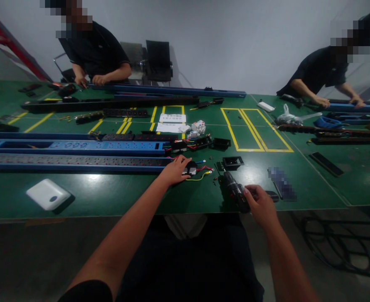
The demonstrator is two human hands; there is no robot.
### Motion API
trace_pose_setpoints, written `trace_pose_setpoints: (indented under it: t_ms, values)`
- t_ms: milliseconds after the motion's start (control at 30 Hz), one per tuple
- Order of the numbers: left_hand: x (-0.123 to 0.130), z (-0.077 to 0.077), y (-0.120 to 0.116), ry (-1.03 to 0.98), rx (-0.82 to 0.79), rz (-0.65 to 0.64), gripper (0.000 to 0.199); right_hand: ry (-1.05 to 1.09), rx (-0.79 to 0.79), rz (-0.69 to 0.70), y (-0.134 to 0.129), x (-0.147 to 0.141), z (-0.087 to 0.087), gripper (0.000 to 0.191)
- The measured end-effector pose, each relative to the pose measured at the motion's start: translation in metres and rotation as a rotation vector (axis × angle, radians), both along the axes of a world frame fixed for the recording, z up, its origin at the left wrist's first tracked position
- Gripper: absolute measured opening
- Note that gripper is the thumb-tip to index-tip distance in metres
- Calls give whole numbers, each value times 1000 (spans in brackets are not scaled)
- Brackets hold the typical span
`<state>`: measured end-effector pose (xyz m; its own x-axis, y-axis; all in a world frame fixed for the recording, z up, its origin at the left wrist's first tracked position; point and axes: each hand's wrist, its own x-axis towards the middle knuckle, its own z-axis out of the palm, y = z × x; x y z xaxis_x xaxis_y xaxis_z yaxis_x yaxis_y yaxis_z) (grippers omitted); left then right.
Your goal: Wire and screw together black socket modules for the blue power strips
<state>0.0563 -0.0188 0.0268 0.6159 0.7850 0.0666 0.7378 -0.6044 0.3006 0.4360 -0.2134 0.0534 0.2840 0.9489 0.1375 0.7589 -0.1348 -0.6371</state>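
My left hand (176, 170) curls over the black end module (189, 168) of the nearer long power strip (109, 161), fingers and thumb on either side of it. Blue, red and yellow-green wires with ring terminals (208, 172) stick out of the module to the right. In my right hand (262, 202) is a black cordless drill (235, 191), low over the table, its bit pointing away from me and to the left. A black rectangular frame (233, 162) lies just beyond the bit. Small dark screws (215, 180) are scattered between the module and the drill.
Behind lies a second blue power strip (115, 146) with a wired black end. A white rounded device (48, 195) rests at front left, a pixelated flat object (282, 183) at right. White connectors (198, 128) and paper labels (172, 122) lie mid-table. Two co-workers (101, 54) handle strips opposite.
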Motion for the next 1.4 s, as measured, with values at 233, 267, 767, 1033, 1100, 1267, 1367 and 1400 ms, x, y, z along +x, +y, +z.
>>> trace_pose_setpoints:
  t_ms: [233,267,767,1033,1100,1267,1367,1400]
  values:
    - [4,23,-12,-184,57,47,88,-416,-27,212,-7,41,-23,64]
    - [11,27,-17,-205,91,49,72,-449,-60,241,-9,46,-26,69]
    - [124,-23,-45,77,216,-416,26,-587,-124,292,1,44,-20,74]
    - [131,-24,-47,79,281,-396,22,-642,-141,352,1,47,-18,75]
    - [128,-24,-48,11,250,-346,16,-676,-110,336,-3,47,-22,73]
    - [109,-19,-60,-468,7,-109,11,-729,-2,248,-23,41,-32,69]
    - [94,-12,-69,-799,-204,120,8,-686,71,179,-37,34,-34,66]
    - [90,-10,-71,-914,-301,181,9,-658,102,159,-42,31,-34,63]
